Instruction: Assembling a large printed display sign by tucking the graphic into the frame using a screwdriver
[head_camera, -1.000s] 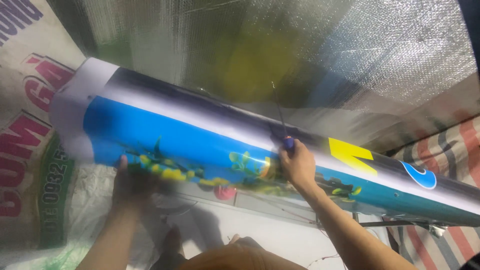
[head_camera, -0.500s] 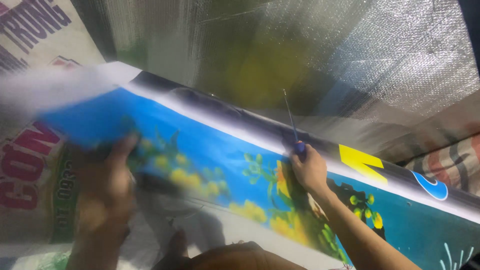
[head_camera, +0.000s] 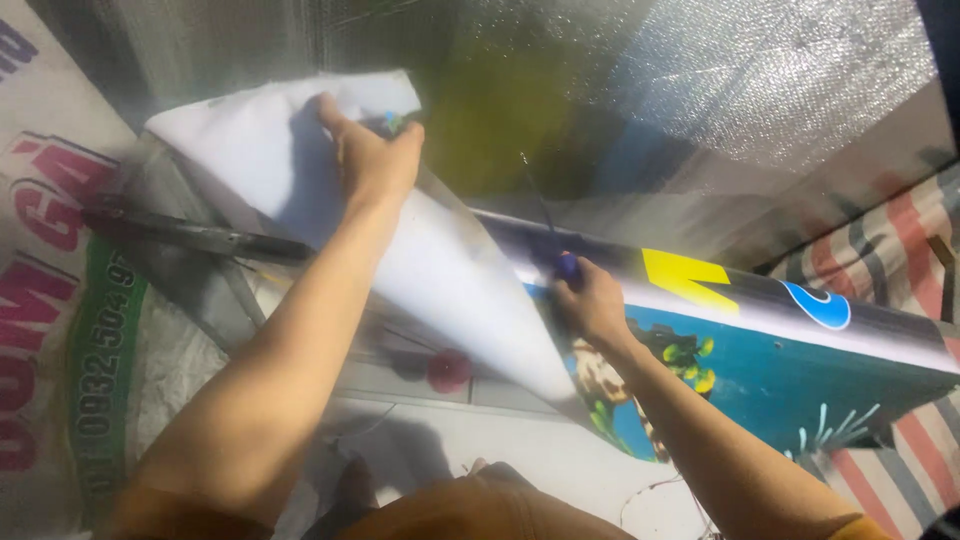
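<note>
Peeled back since a second ago: sheet (head_camera: 450, 270) lifted by left hand (head_camera: 372, 160), pinching its edge, white underside now up. Just right of the fold, right hand (head_camera: 590, 300) closed on a blue-handled tool (head_camera: 566, 265). Printed side uncovered beneath

Looks like makeshift workshop or craft space, work done at floor level. Silver bubble-foil insulation sheet (head_camera: 720, 90) spread across 12 to 2 o'clock. Printed woven sack (head_camera: 60, 330) laid flat at 9 o'clock. Striped red-blue-white tarpaulin (head_camera: 900, 260) at 3 to 4 o'clock. Large printed aquarium-scene poster (head_camera: 780, 360) at centre right, white backing turned up. Long dark metal tool (head_camera: 200, 238) at 10 o'clock.
</note>
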